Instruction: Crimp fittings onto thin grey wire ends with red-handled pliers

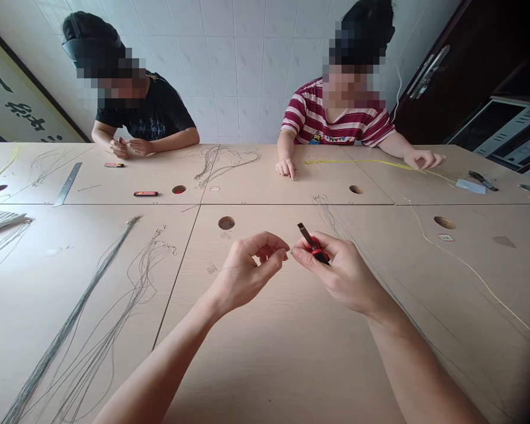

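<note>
Pinching strand end (290, 250)

Grey cord bundle (80, 312): well left of box cutter (314, 244). Left hand (258, 259): just left of box cutter, pinching strand end, detail unclear. Right hand (338, 268): grips box cutter, also near strand end. Best: box cutter angled off left hand, pinch steady.

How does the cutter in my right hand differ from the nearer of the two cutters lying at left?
The held cutter is gripped at a tilt in your right hand; the lying cutter rests flat on the table. The held cutter shows its blade; on the lying cutter, no blade can be made out. Both are red and black.
</note>
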Demonstrator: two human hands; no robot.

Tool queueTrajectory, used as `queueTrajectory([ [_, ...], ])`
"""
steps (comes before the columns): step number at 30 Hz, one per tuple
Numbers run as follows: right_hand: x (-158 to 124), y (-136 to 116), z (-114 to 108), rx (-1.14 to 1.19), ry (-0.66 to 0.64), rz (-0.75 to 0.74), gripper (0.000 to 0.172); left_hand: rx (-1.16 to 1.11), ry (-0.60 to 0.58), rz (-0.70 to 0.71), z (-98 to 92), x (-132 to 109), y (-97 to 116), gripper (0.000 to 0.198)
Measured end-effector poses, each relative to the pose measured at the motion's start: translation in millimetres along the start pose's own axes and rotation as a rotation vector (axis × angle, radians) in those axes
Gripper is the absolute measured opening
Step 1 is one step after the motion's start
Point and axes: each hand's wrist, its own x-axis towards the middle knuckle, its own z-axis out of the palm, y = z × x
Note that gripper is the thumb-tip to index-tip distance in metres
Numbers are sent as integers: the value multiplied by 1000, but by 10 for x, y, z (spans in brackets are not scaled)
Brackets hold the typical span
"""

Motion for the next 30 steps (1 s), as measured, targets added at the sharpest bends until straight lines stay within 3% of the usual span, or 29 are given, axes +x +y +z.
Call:
queueTrajectory([
  [9, -4, -19, -25, -12, -6, -33, 28, -37, -32, -60, -47, 18, 12, 16],
  [19, 13, -18, -21, -55, 6, -27, 29, -77, -50, -17, -33, 9, 12, 13],
  [22, 18, -12, 3, -39, 41, -31, 28, -36, 8, 9, -19, 6, -9, 13],
  [25, 12, 3, 26, -3, 124, -57, 25, 85, 142, 75, 4, 8, -41, 10],
  [30, -13, -5, 73, 39, 106, -8, 25, 387, 325, 353, 55, 18, -129, 11],
])
